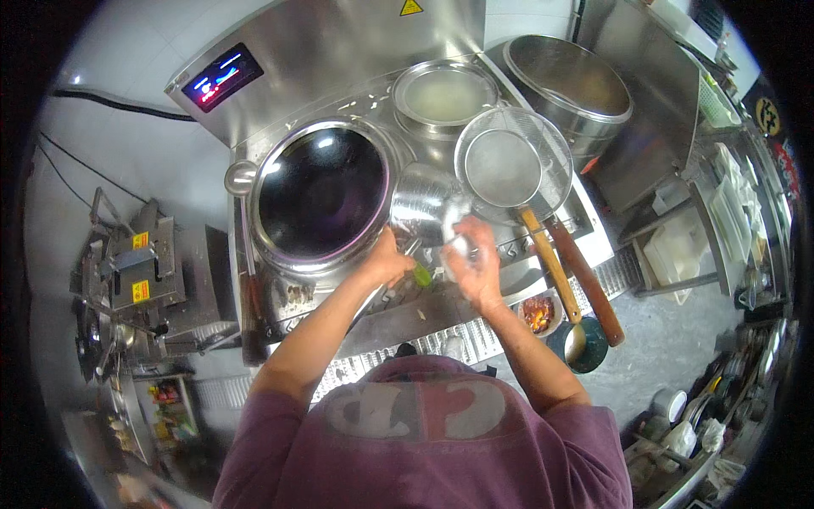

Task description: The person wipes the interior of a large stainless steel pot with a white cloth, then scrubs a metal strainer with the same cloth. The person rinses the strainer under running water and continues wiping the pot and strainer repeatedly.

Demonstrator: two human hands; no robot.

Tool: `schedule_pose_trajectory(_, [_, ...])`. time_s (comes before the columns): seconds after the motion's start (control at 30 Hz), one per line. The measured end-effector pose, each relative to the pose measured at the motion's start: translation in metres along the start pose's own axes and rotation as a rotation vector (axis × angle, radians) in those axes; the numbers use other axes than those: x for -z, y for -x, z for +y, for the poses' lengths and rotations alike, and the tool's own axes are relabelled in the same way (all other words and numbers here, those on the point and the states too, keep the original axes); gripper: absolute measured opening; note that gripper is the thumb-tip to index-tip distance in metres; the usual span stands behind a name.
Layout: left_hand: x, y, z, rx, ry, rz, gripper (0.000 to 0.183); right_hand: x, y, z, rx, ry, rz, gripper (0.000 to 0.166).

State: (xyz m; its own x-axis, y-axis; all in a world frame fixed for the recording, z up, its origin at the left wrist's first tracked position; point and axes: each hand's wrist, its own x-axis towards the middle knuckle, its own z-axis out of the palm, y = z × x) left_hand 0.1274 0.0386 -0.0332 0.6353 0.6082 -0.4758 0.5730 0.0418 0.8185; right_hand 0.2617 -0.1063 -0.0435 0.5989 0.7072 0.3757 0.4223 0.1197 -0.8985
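Note:
A large black wok (321,191) sits on the steel cooking range. My left hand (383,262) is at the wok's lower right rim with its fingers curled; whether it grips anything is unclear. Just past those fingers is a small bright green object (422,275), too blurred to name. My right hand (475,264) is blurred and holds a white object (455,245), whose kind cannot be made out. Between the wok and the strainers lies a shiny metal vessel (420,198), close above both hands. Some of its near side is hidden by the right hand.
Two wire strainers, one with a wooden handle (552,264), rest right of my hands. Behind stand a pot of cloudy liquid (445,95) and a tall stockpot (569,79). A ladle (241,177) lies left of the wok. A bowl of red food (539,316) is near my right forearm.

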Motion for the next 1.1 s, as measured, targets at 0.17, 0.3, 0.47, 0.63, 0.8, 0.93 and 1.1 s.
schedule_pose_trajectory(0.17, [-0.013, 0.008, -0.002, -0.017, -0.046, -0.121, 0.087, -0.013, -0.004, -0.018, 0.5, 0.709, -0.287, 0.035])
schedule_pose_trajectory(0.3, [-0.018, 0.031, 0.003, -0.124, -0.326, -0.079, 0.071, -0.013, -0.037, -0.039, 0.381, 0.7, -0.219, 0.033])
schedule_pose_trajectory(0.47, [-0.017, 0.03, -0.019, -0.517, -0.44, 0.049, 0.067, 0.019, -0.112, 0.078, 0.477, 0.526, -0.267, 0.035])
schedule_pose_trajectory(0.63, [-0.015, 0.059, 0.022, -0.059, -0.013, -0.112, 0.06, 0.043, -0.078, 0.076, -0.837, -0.826, -0.036, 0.039])
schedule_pose_trajectory(0.8, [0.009, 0.049, 0.005, 0.003, 0.376, -0.15, 0.068, -0.01, -0.024, 0.031, -0.449, -0.346, 0.134, 0.05])
schedule_pose_trajectory(0.93, [0.006, 0.033, -0.016, 0.105, 0.329, -0.213, 0.067, -0.024, 0.006, 0.014, -0.024, 0.267, 0.028, 0.04])
schedule_pose_trajectory(1.1, [-0.013, 0.034, -0.034, 0.164, 0.384, -0.222, 0.057, -0.029, 0.001, 0.0, 0.132, 0.296, -0.216, 0.039])
